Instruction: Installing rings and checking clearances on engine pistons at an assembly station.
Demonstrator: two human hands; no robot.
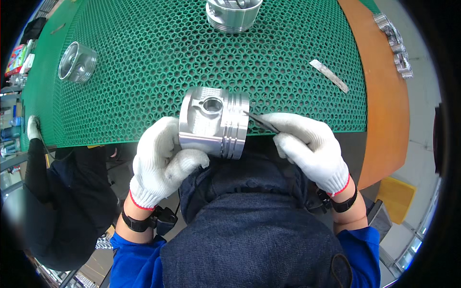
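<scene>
At the table's near edge (pixel 110 139), our left hand (pixel 157 161) grips a piston (pixel 211 126), right hand (pixel 311 148) a tool (pixel 263 123); work seems unfinished.

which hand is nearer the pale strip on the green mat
Right: the right hand is below the strip in view; the left hand is farther off, lower left.

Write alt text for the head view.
A white-gloved left hand holds a metal piston on its side while the gloved right hand holds a slim dark tool at its grooved end. Another piston sits ahead on a green honeycomb mat.
</scene>
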